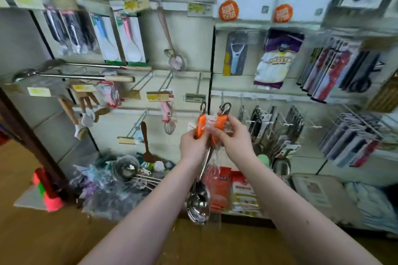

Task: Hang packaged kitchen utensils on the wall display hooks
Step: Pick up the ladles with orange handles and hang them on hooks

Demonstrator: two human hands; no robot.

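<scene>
**Task status: partly done.**

- Left section of the wall: rice paddles and long scoops hang in place. Below them, several hooks are bare.
- A pile of loose and wrapped utensils lies on the low ledge, near left. It is probably stock waiting to be hung.
- Centre: two ladles with orange handles, in a clear wrapper, are held up near the wall, bowls hanging down. Their top loops sit just below the price tag of a bare hook. They do not appear to be on any hook, so this item is judged not yet hung.
- Left hand: fingers curled round the left orange handle.
- Right hand: fingers and thumb pinch the wrapper at the right orange handle.
- Right section: a peeler, a purple bag and rows of packs fill the hooks. This section looks stocked.

**Surface and room.**

- The wall is pale slatted panel, divided by a black upright strip. Yellow price tags sit on the hook ends.
- A low ledge runs along the base of the wall. It holds the pile at left, red packets at centre and pale packs at right.
- The floor is brown wood. Bright pink and green items stand on a low surface at far left; the blur hides what they are.
</scene>
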